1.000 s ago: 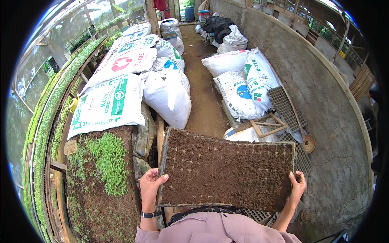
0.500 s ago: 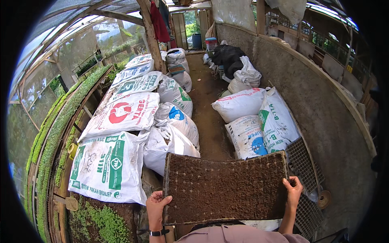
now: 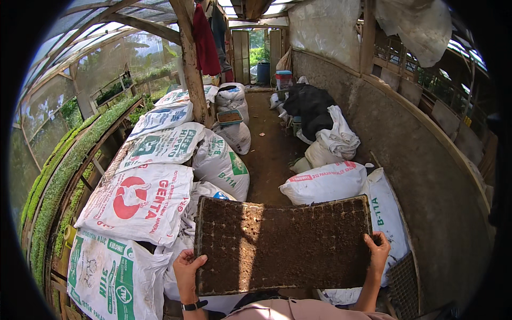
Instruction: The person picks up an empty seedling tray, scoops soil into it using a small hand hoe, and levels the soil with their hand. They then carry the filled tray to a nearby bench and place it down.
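I carry a black seedling tray (image 3: 282, 245) filled with dark soil, held level in front of my chest. My left hand (image 3: 188, 269) grips its near left corner, and a dark watch sits on that wrist. My right hand (image 3: 377, 253) clasps the tray's right edge with the fingers curled over the rim. The tray hides most of the ground right below me.
Large white printed sacks (image 3: 140, 198) lie stacked on the left, more sacks (image 3: 325, 182) on the right by a concrete wall (image 3: 426, 160). A dirt path (image 3: 269, 152) runs between them toward a doorway. Green seedling beds (image 3: 58, 181) line the far left. A wooden post (image 3: 192, 69) stands ahead.
The view has lifted and moved forward along the path: the bed of green seedlings at lower left has dropped out of sight, and the sacks now lie closer. Both hands keep their hold on the tray.
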